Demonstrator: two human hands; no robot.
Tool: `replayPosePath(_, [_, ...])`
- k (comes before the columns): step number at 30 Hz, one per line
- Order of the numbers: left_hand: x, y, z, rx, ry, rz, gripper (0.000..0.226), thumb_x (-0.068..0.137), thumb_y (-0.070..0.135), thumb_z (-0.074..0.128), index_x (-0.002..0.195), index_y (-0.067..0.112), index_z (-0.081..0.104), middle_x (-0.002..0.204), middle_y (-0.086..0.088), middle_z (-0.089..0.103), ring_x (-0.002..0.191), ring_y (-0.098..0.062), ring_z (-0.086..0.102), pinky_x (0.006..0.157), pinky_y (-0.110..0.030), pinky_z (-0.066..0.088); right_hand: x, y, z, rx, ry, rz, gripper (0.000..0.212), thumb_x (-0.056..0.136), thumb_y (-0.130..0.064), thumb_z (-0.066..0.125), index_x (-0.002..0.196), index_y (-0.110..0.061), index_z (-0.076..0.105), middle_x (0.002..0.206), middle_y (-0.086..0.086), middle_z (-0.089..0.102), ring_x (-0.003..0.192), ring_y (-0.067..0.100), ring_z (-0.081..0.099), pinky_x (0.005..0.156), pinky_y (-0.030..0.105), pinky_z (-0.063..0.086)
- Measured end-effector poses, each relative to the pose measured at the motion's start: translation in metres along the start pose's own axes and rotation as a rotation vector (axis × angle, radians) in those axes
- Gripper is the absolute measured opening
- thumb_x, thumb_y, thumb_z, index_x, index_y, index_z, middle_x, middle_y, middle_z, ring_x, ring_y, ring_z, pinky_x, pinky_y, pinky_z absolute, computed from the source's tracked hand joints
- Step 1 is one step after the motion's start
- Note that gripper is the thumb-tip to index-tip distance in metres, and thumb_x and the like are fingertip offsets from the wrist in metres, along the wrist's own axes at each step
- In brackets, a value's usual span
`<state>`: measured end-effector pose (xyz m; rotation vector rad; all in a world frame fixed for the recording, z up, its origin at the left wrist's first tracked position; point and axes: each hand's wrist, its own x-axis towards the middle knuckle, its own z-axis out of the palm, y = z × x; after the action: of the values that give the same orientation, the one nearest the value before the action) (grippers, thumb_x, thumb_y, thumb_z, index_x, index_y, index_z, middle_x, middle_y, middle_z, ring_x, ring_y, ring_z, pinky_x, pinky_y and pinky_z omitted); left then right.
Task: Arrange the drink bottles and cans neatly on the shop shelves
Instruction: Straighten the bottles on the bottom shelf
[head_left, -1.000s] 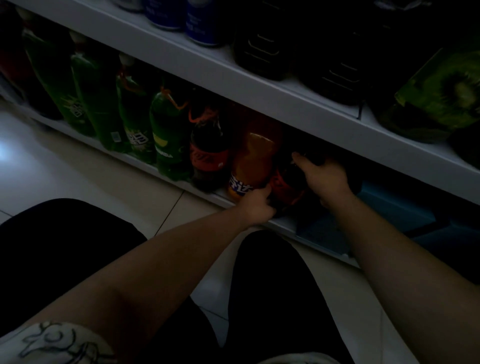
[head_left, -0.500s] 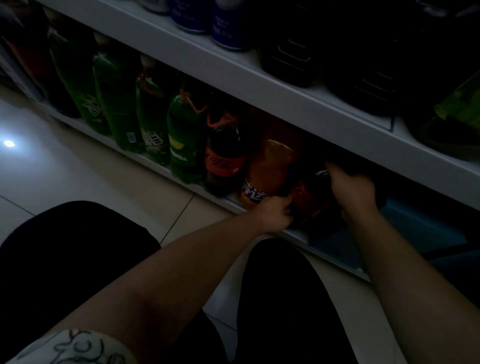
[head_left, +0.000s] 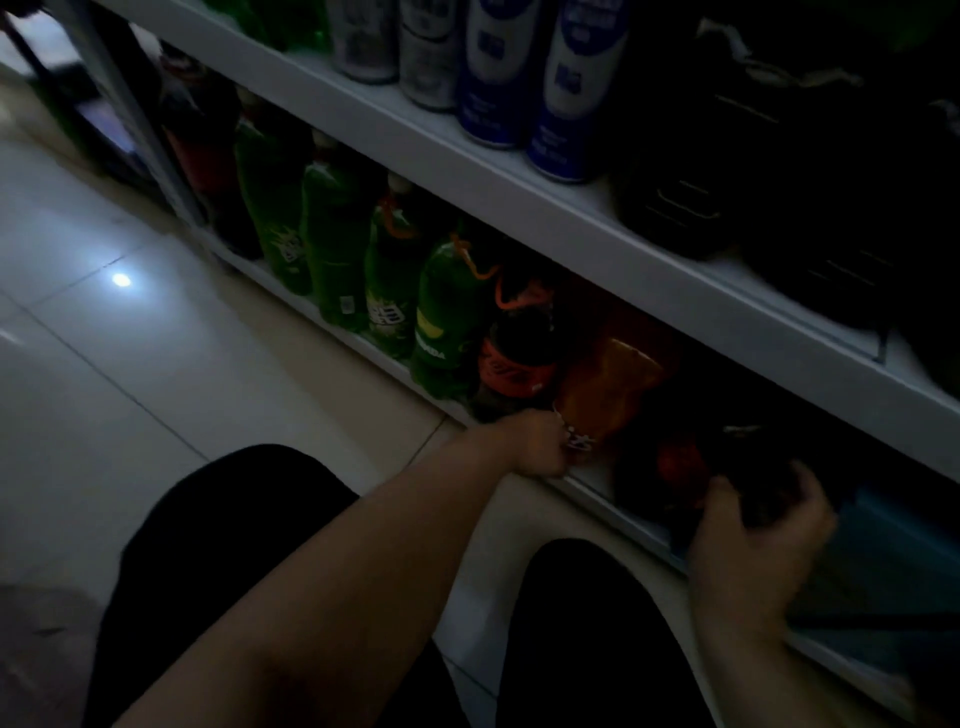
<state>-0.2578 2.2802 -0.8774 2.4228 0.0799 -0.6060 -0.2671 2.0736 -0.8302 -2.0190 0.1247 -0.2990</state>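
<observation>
The scene is dim. On the bottom shelf (head_left: 597, 491) stands an orange soda bottle (head_left: 613, 384). My left hand (head_left: 535, 441) is curled against its lower label, at the shelf's front edge. To its right a dark cola bottle with a red label (head_left: 680, 462) leans low in the shelf. My right hand (head_left: 758, 535) wraps around its right side, blurred by motion. Left of the orange bottle stands an upright cola bottle (head_left: 514, 358), then a row of green soda bottles (head_left: 447, 322).
The upper shelf (head_left: 519, 208) carries blue-and-white cans (head_left: 571, 88) and dark packs at the right. A blue crate (head_left: 893, 561) sits on the bottom shelf right of my right hand. Pale floor tiles (head_left: 156, 364) lie at the left; my knees in black trousers (head_left: 218, 545) are below.
My right hand dropped from the dark bottle's top to lower on its right side. My left hand slid left onto the orange bottle's base. My view shifted left and up.
</observation>
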Motion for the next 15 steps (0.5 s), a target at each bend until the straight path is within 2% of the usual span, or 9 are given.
replayPosePath(1, [-0.008, -0.015, -0.015, 0.031, -0.038, -0.069, 0.024, 0.088, 0.022, 0.061, 0.099, 0.001, 0.064, 0.08, -0.006, 0.058, 0.072, -0.021, 0.054, 0.059, -0.025, 0.042, -0.018, -0.007, 0.01, 0.001, -0.077, -0.039, 0.049, 0.08, -0.023, 0.066, 0.125, -0.027, 0.046, 0.127, 0.007, 0.047, 0.11, 0.019, 0.052, 0.095, 0.034, 0.042])
replayPosePath(3, [-0.025, -0.043, -0.047, -0.029, -0.046, -0.263, 0.019, 0.086, 0.024, 0.064, 0.082, 0.005, 0.063, 0.066, -0.004, 0.055, 0.056, -0.018, 0.052, 0.048, -0.022, 0.042, -0.039, -0.03, 0.037, -0.01, -0.364, -0.156, 0.035, 0.083, -0.011, 0.065, 0.113, -0.026, 0.055, 0.116, 0.003, 0.055, 0.105, 0.016, 0.055, 0.089, 0.027, 0.043])
replayPosePath(4, [-0.035, -0.055, -0.063, -0.056, -0.007, -0.339, 0.02, 0.086, 0.026, 0.065, 0.078, 0.007, 0.061, 0.069, -0.006, 0.058, 0.056, -0.019, 0.056, 0.047, -0.021, 0.044, -0.042, -0.047, 0.052, -0.026, -0.505, -0.233, 0.029, 0.083, -0.008, 0.064, 0.107, -0.023, 0.06, 0.111, 0.0, 0.057, 0.103, 0.012, 0.056, 0.088, 0.02, 0.042])
replayPosePath(5, [-0.043, -0.067, -0.077, -0.067, 0.047, -0.41, 0.021, 0.086, 0.029, 0.064, 0.081, 0.008, 0.061, 0.078, -0.008, 0.061, 0.065, -0.021, 0.062, 0.05, -0.022, 0.046, -0.041, -0.065, 0.066, -0.032, -0.606, -0.326, 0.023, 0.085, -0.006, 0.063, 0.104, -0.018, 0.064, 0.109, -0.002, 0.059, 0.102, 0.006, 0.056, 0.085, 0.011, 0.041])
replayPosePath(7, [-0.054, -0.09, -0.099, -0.059, 0.244, -0.507, 0.024, 0.088, 0.031, 0.059, 0.1, 0.01, 0.062, 0.102, -0.011, 0.063, 0.089, -0.026, 0.063, 0.064, -0.029, 0.046, -0.033, -0.104, 0.097, -0.038, -0.705, -0.493, 0.023, 0.086, -0.011, 0.058, 0.108, -0.012, 0.066, 0.111, -0.004, 0.059, 0.101, -0.004, 0.052, 0.082, -0.002, 0.033])
replayPosePath(9, [-0.063, -0.106, -0.11, -0.111, 0.468, -0.579, 0.024, 0.09, 0.029, 0.054, 0.104, 0.011, 0.06, 0.109, -0.013, 0.063, 0.086, -0.026, 0.058, 0.068, -0.031, 0.042, -0.022, -0.137, 0.128, -0.109, -0.784, -0.588, 0.034, 0.089, -0.016, 0.052, 0.121, -0.011, 0.061, 0.124, -0.004, 0.054, 0.113, -0.001, 0.046, 0.089, -0.004, 0.025])
replayPosePath(11, [-0.065, -0.117, -0.11, -0.225, 0.542, -0.649, 0.028, 0.092, 0.031, 0.051, 0.107, 0.009, 0.06, 0.113, -0.015, 0.063, 0.092, -0.028, 0.06, 0.07, -0.031, 0.042, -0.015, -0.159, 0.16, -0.24, -0.816, -0.722, 0.042, 0.092, -0.014, 0.048, 0.134, -0.007, 0.05, 0.143, 0.004, 0.042, 0.13, 0.01, 0.036, 0.103, 0.004, 0.018])
replayPosePath(13, [-0.065, -0.12, -0.103, -0.358, 0.53, -0.681, 0.033, 0.093, 0.03, 0.051, 0.116, 0.007, 0.059, 0.118, -0.015, 0.061, 0.104, -0.03, 0.059, 0.078, -0.032, 0.046, -0.011, -0.17, 0.186, -0.437, -0.748, -0.923, 0.052, 0.093, -0.013, 0.044, 0.143, -0.003, 0.036, 0.15, 0.013, 0.032, 0.135, 0.024, 0.031, 0.112, 0.024, 0.021])
replayPosePath(15, [-0.06, -0.119, -0.09, -0.472, 0.486, -0.666, 0.035, 0.095, 0.026, 0.05, 0.122, 0.006, 0.058, 0.123, -0.016, 0.059, 0.109, -0.03, 0.058, 0.087, -0.035, 0.05, -0.009, -0.173, 0.201, -0.594, -0.709, -0.944, 0.06, 0.093, -0.018, 0.041, 0.148, -0.005, 0.023, 0.15, 0.016, 0.031, 0.131, 0.032, 0.036, 0.106, 0.039, 0.032])
